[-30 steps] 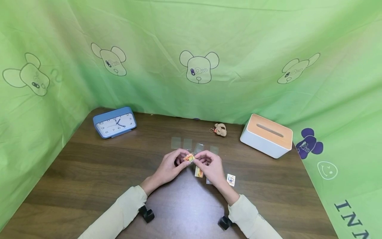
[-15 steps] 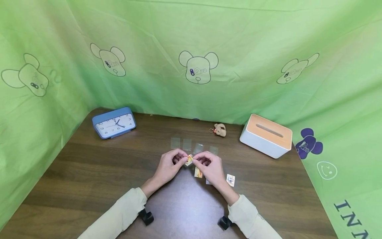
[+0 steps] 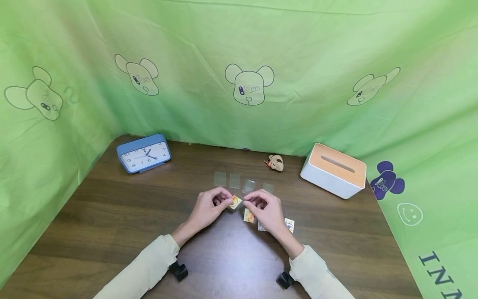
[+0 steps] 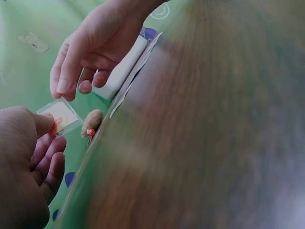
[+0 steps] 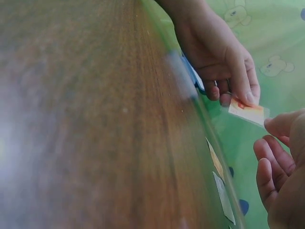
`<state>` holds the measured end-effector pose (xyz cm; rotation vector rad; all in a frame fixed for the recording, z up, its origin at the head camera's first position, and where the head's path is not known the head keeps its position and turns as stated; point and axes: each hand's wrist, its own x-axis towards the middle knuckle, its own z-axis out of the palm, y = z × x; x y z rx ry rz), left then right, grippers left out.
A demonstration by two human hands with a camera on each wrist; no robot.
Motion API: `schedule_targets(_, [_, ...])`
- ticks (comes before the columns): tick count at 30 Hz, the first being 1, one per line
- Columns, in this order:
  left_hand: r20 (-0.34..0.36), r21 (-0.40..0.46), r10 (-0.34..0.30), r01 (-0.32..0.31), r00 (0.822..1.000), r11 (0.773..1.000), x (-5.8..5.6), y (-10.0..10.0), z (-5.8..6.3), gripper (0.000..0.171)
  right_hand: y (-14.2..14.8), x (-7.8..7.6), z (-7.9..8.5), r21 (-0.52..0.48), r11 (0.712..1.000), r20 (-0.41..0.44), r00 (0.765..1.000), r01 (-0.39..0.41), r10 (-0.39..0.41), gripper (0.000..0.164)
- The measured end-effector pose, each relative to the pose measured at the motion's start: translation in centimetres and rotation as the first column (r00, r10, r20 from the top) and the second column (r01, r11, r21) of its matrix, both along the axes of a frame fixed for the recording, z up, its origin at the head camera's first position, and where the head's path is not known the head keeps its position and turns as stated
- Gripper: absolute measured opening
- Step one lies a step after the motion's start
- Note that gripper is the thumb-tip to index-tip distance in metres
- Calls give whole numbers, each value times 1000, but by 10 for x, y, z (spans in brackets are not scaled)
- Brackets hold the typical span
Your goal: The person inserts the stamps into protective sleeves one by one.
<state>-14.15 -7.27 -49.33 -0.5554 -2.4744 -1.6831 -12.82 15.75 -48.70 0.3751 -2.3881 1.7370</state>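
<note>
Lowered toward the table (image 3: 112, 216), both hands pinch the sleeved card (image 3: 235, 202).

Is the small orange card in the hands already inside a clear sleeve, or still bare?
Inside. Both wrist views show a clear border around the orange card, pinched by the left hand; right hand fingertips sit at its other edge.

Both hands pinching a small sleeved card (image 3: 235, 202), blue clock (image 3: 143, 153), tissue box (image 3: 333, 169), wooden table (image 3: 112, 216)

Small orange picture card (image 3: 235, 202) in clear sleeve, held above table.
</note>
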Motion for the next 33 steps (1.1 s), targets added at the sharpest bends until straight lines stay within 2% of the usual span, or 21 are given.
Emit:
schedule_targets(5, [9,-13,34,-34,999,999,-4,-11,1,7,6,2,0,7,1000,-1,1000,-1,1,12])
schedule_targets(13, [44,2,101,-101,994,995,-13,-30,0,9,19,4,-1,119,993,14,1000,2,-4,15])
schedule_targets(17, [25,-7,131,-131,991,991,-17,-39,-3,9,23,5,-3,185,983,-9,1000,2,-1,17])
schedule_targets(21, [-15,-16,166,-166,986,986,-21,-46,-4,9,26,5,-8,274,962,-88,996,0,25,20])
schedule_targets(26, [-26,-24,204,-205,979,978,-25,-52,-5,10,31,3,-19,351,936,-215,975,28,52,21])
schedule_targets(29, [-23,-38,227,-228,974,973,-28,-56,-7,11,31,4,-20,398,917,-218,974,32,60,23])
schedule_targets(33, [-30,-76,253,-255,967,964,-33,-59,-10,11,29,7,-15,470,882,-174,982,22,68,25])
